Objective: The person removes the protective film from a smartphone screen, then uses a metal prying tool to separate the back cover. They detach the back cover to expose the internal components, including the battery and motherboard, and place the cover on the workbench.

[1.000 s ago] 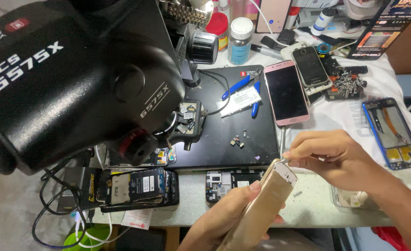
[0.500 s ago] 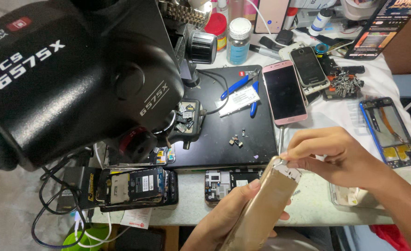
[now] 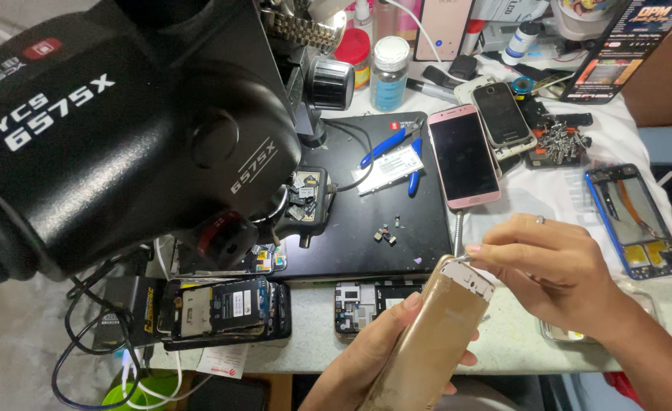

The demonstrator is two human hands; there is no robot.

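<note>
My left hand (image 3: 374, 354) grips a gold phone (image 3: 435, 335) from below, back side up and tilted toward the bench. My right hand (image 3: 556, 270) pinches a thin metal tool (image 3: 457, 232) whose tip touches the phone's top edge by the camera strip. A ring shows on one finger of that hand. Both hands hover over the front edge of the white bench (image 3: 503, 346), just in front of the black work mat (image 3: 374, 205).
A large black microscope head (image 3: 115, 137) fills the left. An opened phone (image 3: 222, 308) and a circuit board (image 3: 366, 301) lie at the front. A pink phone (image 3: 463, 156), blue pliers (image 3: 397, 152), a blue phone frame (image 3: 636, 221), bottles and tools crowd the back.
The gold phone and both hands have stayed nearly in place; the right hand's tool tip has settled on the phone's top edge.
</note>
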